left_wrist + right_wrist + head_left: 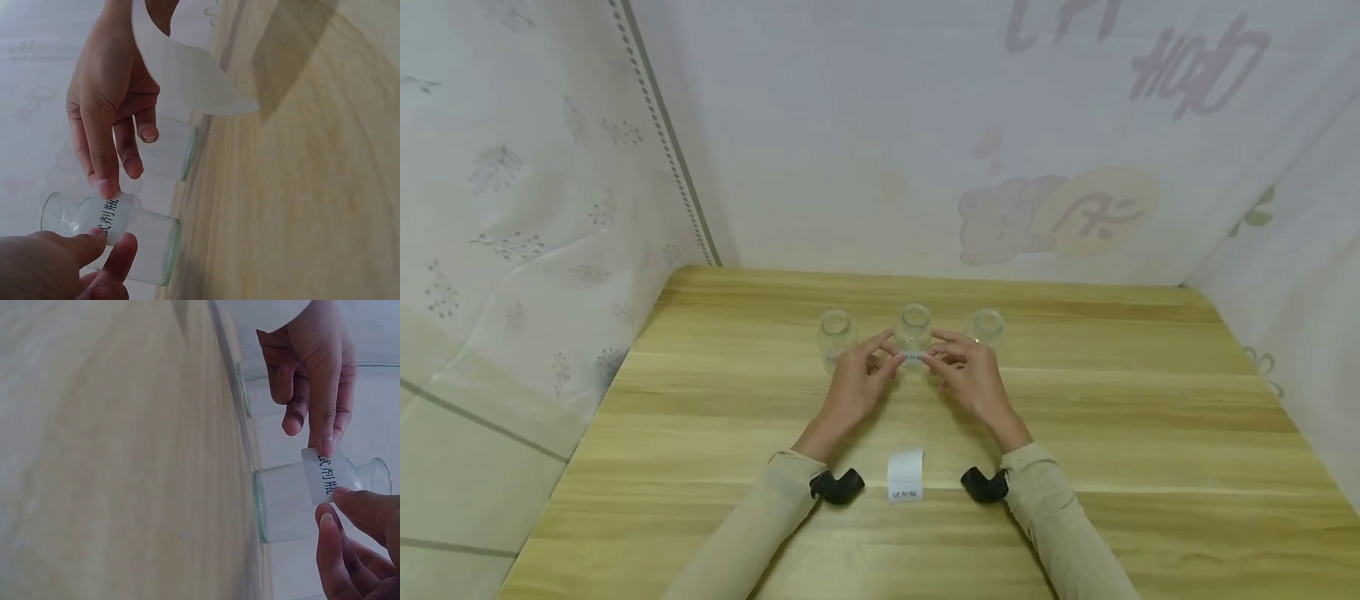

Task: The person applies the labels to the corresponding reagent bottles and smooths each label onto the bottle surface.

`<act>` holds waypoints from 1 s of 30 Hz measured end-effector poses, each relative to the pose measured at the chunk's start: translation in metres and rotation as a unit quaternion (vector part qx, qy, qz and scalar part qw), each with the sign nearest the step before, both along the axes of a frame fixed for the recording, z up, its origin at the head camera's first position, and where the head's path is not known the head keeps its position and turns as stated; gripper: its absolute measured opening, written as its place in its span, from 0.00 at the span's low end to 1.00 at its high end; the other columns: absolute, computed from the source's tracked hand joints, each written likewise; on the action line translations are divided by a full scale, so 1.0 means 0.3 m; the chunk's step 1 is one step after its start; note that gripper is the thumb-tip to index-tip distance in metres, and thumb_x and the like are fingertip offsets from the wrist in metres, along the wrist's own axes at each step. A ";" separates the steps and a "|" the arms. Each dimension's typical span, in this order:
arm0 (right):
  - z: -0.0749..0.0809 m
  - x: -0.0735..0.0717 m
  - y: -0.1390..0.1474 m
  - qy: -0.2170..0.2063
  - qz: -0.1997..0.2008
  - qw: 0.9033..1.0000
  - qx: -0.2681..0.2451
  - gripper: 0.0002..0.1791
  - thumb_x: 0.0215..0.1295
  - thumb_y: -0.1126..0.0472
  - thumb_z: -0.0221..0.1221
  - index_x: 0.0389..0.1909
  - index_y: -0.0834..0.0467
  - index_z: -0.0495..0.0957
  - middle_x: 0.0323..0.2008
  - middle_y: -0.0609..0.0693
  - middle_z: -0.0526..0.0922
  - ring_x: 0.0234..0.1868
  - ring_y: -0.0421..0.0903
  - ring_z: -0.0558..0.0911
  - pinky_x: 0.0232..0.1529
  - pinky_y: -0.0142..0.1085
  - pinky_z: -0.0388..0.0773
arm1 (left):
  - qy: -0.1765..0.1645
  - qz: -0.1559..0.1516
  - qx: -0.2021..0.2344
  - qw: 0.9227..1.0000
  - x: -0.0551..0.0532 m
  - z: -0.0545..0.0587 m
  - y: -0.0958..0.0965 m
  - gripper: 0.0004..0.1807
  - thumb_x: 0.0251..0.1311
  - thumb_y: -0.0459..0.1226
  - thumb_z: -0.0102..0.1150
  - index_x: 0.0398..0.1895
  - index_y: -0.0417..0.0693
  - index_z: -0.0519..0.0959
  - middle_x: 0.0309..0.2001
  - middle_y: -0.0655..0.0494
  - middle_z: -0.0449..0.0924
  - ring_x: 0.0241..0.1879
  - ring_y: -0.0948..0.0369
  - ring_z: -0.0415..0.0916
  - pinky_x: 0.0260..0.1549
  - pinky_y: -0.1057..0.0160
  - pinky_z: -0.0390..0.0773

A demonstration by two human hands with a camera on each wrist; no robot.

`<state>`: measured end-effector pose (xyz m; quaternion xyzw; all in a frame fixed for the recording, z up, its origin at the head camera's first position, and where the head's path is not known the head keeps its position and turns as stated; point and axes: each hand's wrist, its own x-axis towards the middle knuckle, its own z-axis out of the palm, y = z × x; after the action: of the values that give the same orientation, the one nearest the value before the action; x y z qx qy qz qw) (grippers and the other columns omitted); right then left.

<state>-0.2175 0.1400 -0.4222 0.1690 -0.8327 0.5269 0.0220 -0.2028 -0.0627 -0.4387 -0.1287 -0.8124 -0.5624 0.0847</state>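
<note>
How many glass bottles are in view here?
3: the left bottle, partly behind the left hand; the right bottle, partly behind the right hand; and the middle bottle, between them. No others show.

The desk (1120, 425), marked by wood grain and rounded at its far corners, is backed by a pale backdrop (850, 125), on which lettering (1157, 71), a bear-like figure (992, 225) and a yellowish oval (1097, 185) are printed; at the left, a white cloth (445, 117) is patterned with leafy sprigs (497, 167)
</note>
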 end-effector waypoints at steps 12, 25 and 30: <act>0.006 0.002 -0.006 0.008 -0.013 1.000 0.009 0.07 0.67 0.66 0.69 0.40 0.67 0.89 0.62 0.60 0.81 0.33 0.54 0.88 0.25 0.42 0.85 | -0.002 0.009 -0.002 1.000 0.007 0.003 0.003 0.17 0.71 0.33 0.64 0.58 0.36 0.81 0.32 0.44 0.88 0.19 0.56 0.81 0.15 0.71 0.63; 0.019 0.006 -0.004 0.002 -0.015 1.000 0.020 0.06 0.68 0.66 0.68 0.39 0.66 0.89 0.62 0.60 0.82 0.34 0.54 0.88 0.25 0.42 0.85 | -0.013 0.012 -0.003 1.000 0.005 0.006 0.009 0.04 0.71 0.34 0.64 0.40 0.42 0.82 0.46 0.42 0.88 0.19 0.55 0.81 0.17 0.70 0.67; 0.019 0.005 -0.005 -0.001 -0.015 1.000 0.020 0.07 0.68 0.66 0.68 0.39 0.66 0.89 0.62 0.60 0.82 0.34 0.54 0.88 0.26 0.44 0.85 | -0.011 0.017 -0.005 1.000 0.009 0.007 0.009 0.04 0.70 0.34 0.65 0.38 0.42 0.81 0.59 0.40 0.83 0.18 0.58 0.80 0.17 0.70 0.68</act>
<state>-0.2158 0.1385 -0.4164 0.1558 -0.8457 0.5098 0.0255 -0.2001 -0.0599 -0.4365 -0.1091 -0.8183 -0.5579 0.0852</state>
